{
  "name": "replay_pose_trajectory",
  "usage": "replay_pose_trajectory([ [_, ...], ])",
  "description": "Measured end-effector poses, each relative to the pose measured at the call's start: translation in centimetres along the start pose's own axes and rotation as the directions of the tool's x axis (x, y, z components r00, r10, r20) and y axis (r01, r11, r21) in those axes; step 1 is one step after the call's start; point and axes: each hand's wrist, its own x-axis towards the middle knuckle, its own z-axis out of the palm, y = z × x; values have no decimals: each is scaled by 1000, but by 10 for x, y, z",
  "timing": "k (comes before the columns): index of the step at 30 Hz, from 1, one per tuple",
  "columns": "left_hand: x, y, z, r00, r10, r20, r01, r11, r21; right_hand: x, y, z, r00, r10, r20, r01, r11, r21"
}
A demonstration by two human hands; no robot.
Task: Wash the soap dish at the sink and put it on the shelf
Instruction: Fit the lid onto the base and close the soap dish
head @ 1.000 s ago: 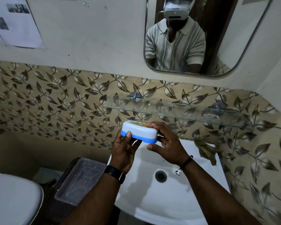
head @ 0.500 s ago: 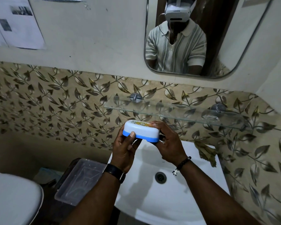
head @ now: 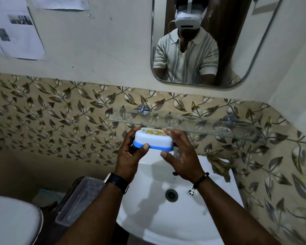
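Our left hand and right hand each hold one end of the soap dish, just below the front edge of the shelf. It looks light and hard, maybe slippery, so we grip both ends.

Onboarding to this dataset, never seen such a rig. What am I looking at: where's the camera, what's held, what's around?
There is no robot here. One wide-angle camera sits on a person's head and looks down at their bare hands; the mirror shows the headset. The left hand and right hand each have a grip on one end of a white soap dish with a blue base. They hold it close to the front edge of the glass shelf, not resting on it. Below is the white sink. Left of the sink are a clear plastic container and a toilet lid.
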Motion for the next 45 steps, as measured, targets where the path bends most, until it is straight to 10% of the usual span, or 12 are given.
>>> replay_pose_trajectory([
  [22,135,-4,91,938,56,343,-297,644,705,81,65,-88,961,248,-119,-275,895,-352],
  [45,153,-26,84,918,-43,395,-370,271,889,78,82,-71,910,398,-116,-412,834,-367],
])
